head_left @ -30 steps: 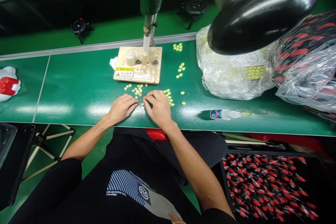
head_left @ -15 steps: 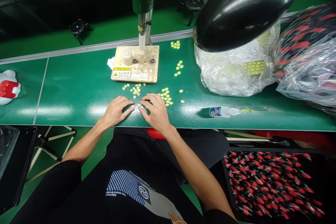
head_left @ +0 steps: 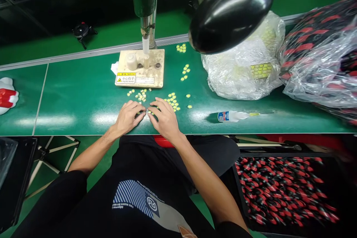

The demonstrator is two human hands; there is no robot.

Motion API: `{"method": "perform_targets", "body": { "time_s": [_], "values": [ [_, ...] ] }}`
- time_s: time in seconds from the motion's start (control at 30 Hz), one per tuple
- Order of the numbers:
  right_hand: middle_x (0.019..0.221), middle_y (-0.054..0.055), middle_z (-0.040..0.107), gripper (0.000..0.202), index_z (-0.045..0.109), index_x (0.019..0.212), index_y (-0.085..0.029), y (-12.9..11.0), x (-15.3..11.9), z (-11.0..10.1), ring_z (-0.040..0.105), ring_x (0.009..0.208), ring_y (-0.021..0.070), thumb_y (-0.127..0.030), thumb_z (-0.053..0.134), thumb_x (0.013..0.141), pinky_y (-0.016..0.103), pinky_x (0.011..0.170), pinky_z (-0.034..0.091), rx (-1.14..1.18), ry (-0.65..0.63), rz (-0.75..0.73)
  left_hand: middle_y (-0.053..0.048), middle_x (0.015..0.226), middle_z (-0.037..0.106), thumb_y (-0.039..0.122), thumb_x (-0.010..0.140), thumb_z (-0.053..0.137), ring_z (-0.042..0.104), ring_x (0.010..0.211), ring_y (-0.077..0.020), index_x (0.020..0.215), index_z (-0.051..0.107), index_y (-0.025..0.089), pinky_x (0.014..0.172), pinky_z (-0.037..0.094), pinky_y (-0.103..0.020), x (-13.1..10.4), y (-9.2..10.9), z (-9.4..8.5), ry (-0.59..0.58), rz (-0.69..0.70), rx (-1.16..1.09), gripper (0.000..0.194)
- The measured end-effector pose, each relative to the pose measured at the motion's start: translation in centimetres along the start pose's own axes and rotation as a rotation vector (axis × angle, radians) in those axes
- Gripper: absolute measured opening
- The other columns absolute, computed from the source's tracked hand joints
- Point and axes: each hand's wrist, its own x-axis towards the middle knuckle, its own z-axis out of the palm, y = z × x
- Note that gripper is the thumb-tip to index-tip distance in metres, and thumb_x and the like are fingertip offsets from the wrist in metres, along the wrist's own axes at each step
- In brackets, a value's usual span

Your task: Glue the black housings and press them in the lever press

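Observation:
My left hand rests low over the green table, its thumb and index finger curled close around something too small to make out. Facing it, my right hand has its thumb and fingertips bent together over small yellow-and-white discs. The two sets of fingertips nearly meet, and a tiny pale piece shows in the gap. Just beyond my right fingers lies a cluster of yellow round discs. Ahead of my left hand is a looser group of similar small pieces, some lying on their sides.
A press base with a warning label stands ahead, its ram above. A black lamp-like head overhangs the right side. A glue bottle with needle, a plastic bag of discs and bagged red-black parts lie right. A tray holds red-black parts below.
The view has shifted slightly, so the bench things appear further left. My fingertips have come a little closer together over the small pieces.

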Motion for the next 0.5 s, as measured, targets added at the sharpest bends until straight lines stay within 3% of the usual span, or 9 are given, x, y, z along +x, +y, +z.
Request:
{"method": "perform_targets", "body": {
  "time_s": [0.17,0.37,0.5],
  "values": [
    [0.120,0.013,0.075,0.017,0.076,0.112,-0.018,0.1,0.1,0.0,0.064,0.134,0.0348,-0.017,0.063,0.101,0.050,0.107,0.056,0.005,0.022,-0.012,-0.005,0.108,0.076,0.024,0.107,0.061,0.064,0.100,-0.0213,0.101,0.071,0.021,0.083,0.042,-0.037,-0.5,0.2,0.1,0.034,0.004,-0.025,0.012],
    [0.121,0.013,0.075,0.019,0.075,0.113,-0.017,0.2,0.1,-0.1,0.063,0.134,0.0349,-0.014,0.062,0.100,0.050,0.106,0.056,0.021,0.020,-0.015,-0.006,0.109,0.078,0.022,0.107,0.063,0.065,0.102,-0.0219,0.106,0.072,0.021,0.086,0.044,-0.038,-1.6,0.4,-0.3,0.086,0.106,0.010,0.009],
    [0.121,0.013,0.074,0.017,0.074,0.114,-0.017,-0.2,0.5,0.1,0.062,0.134,0.0341,-0.018,0.061,0.102,0.049,0.107,0.054,0.037,0.018,-0.055,-0.009,0.110,0.076,0.023,0.106,0.064,0.066,0.101,-0.0232,0.111,0.073,0.019,0.086,0.049,-0.038,-2.7,-0.1,-0.6,0.139,0.035,0.017,0.011]
  ]
}}
